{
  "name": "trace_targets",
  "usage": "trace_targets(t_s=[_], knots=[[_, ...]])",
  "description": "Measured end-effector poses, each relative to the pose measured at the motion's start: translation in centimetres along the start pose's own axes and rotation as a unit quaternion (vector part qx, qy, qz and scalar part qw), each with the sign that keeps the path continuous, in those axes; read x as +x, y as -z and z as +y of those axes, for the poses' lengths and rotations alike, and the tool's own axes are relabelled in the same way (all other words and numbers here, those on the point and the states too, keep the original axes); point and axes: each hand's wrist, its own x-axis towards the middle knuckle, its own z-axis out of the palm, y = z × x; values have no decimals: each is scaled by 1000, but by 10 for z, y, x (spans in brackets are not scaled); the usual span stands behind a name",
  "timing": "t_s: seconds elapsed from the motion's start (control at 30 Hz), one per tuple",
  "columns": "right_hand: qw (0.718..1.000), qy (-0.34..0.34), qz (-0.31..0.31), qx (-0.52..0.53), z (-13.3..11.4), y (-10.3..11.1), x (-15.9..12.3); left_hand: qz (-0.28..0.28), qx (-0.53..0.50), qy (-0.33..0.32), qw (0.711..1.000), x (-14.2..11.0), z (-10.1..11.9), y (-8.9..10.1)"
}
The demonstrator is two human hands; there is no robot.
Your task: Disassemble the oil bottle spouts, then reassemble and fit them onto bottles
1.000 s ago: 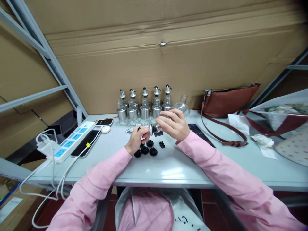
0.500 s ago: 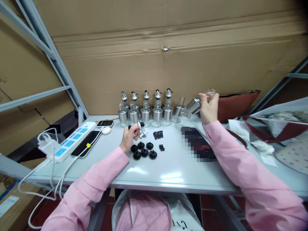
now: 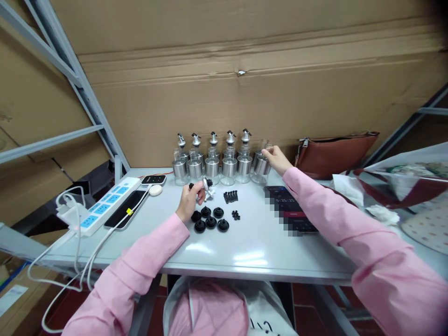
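Note:
At the right end of the bottle row, my right hand (image 3: 278,160) is closed on the neck of a glass bottle with a steel band (image 3: 262,168). This bottle looks slightly tilted at the tabletop; another bottle is partly hidden behind it. My left hand (image 3: 191,200) grips a silver-and-black bottle pourer (image 3: 207,183) above the table. Just below it lie more silver pourer parts (image 3: 209,193). Several round black ribbed stoppers (image 3: 210,222) sit in front, with short black spout pieces (image 3: 230,196) and small black caps (image 3: 236,215) to their right.
Steel-banded bottles (image 3: 229,167) stand in two rows at the back, the rear ones with pourers. On the right are a phone (image 3: 290,205), a brown bag (image 3: 336,154) and crumpled tissue (image 3: 383,214). A power strip (image 3: 105,205) with cables and another phone (image 3: 126,210) occupy the left.
My right hand has moved left and down with the bottle, from near the brown bag to the row's right end. The bottle went from strongly tilted to nearly upright. My left hand stays put.

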Motion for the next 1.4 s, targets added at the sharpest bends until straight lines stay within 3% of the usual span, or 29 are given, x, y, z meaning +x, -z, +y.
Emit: trace_targets(t_s=[0.27,0.37,0.43,0.5,0.6,0.67,0.77,0.87,1.2,1.4], knots=[[999,-24,-18,33,1,-1,-1,-24,15,-3,1000,0,-7,-2],[999,-4,48,-19,-15,-1,-17,-33,25,-13,999,1,-10,-2],[987,62,131,-69,-40,-3,-38,-39,34,-22,998,2,-12,-2],[971,182,141,-63,-74,-8,-68,-44,53,-32,997,1,-12,-3],[934,352,30,-52,-120,-21,-117,-36,92,-42,994,0,-13,-4],[890,445,-60,-87,-136,-31,-145,-28,117,-53,991,-1,-14,-3],[836,511,-131,-153,-133,-46,-167,-15,192,-100,976,-1,-17,-2],[819,527,-165,-155,-118,-54,-171,-2,282,-148,948,0,-20,0],[834,513,-143,-146,-105,-58,-171,-1,368,-247,897,0,-22,0],[836,506,-148,-153,-106,-57,-172,-1,405,-257,878,1,-23,2]])
